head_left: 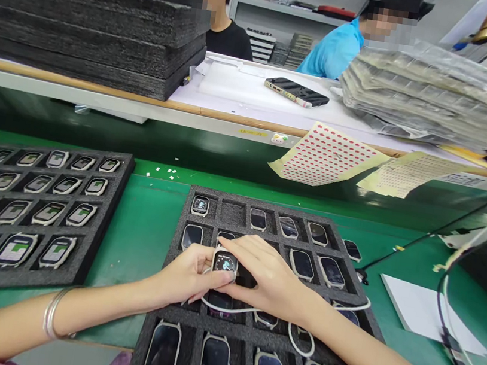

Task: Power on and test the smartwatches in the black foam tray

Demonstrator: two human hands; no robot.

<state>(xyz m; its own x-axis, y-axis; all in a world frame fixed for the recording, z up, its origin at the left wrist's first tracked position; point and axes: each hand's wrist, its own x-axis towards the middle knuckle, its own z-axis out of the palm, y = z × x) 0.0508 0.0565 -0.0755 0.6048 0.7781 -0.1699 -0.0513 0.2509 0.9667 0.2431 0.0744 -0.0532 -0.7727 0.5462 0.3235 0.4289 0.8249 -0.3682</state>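
A smartwatch without a strap [225, 264], its screen lit with a dial, is held between both my hands above the dark foam tray [200, 315]. My left hand [188, 271] pinches it from the left, with the thumb across the lower part of the screen. My right hand [273, 274] closes on its right side, fingers over the top edge. A white cable [234, 310] loops under my hands and runs right across the tray. Several watches sit in the tray's slots; those I can see are mostly dark, but a watch at the back left [200, 205] is lit.
On the left lies a second foam tray [103, 229] of watches with lit screens. A white sheet [429, 311] and cables [451, 284] are at the right. The shelf above bears stacked foam [88, 28], a phone [296, 92] and plastic trays [428, 96]. Two people sit beyond it.
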